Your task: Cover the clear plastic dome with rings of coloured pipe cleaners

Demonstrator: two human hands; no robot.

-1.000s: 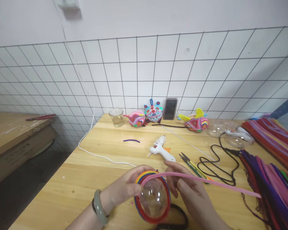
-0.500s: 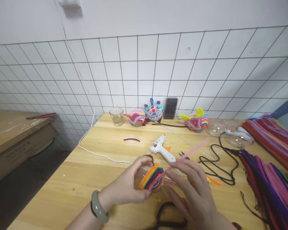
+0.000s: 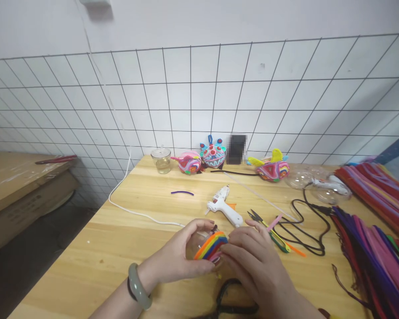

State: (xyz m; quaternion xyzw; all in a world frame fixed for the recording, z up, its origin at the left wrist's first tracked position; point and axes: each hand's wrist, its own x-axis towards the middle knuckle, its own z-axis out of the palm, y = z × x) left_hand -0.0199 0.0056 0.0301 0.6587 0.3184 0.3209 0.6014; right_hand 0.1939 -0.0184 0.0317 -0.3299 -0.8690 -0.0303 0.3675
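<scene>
My left hand (image 3: 182, 252), a bangle at its wrist, is curved round a clear plastic ball (image 3: 194, 244). Rows of fuzzy pipe cleaner (image 3: 209, 247) in orange, yellow, green, blue and red cover part of the ball. Against the ball's right side, the bent fingers of my right hand (image 3: 252, 252) press a pink pipe cleaner (image 3: 275, 222); its free end sticks out beyond the knuckles. The fingertips partly hide the inner rows. Just past both hands lies a white hot glue gun (image 3: 224, 206). Black-handled scissors (image 3: 236, 294) lie partly under my right hand.
Small green-handled snips (image 3: 269, 232) and a tangled black cord (image 3: 302, 228) lie to the right. Bundles of coloured pipe cleaners (image 3: 369, 257) fill the right edge. Along the back stand decorated balls (image 3: 213, 153), a lidded glass (image 3: 161, 160) and clear balls (image 3: 299, 178).
My right hand has moved in against the ball. The pink pipe cleaner's free end has swung down and right, uncovering the snips. My left hand stays almost in place.
</scene>
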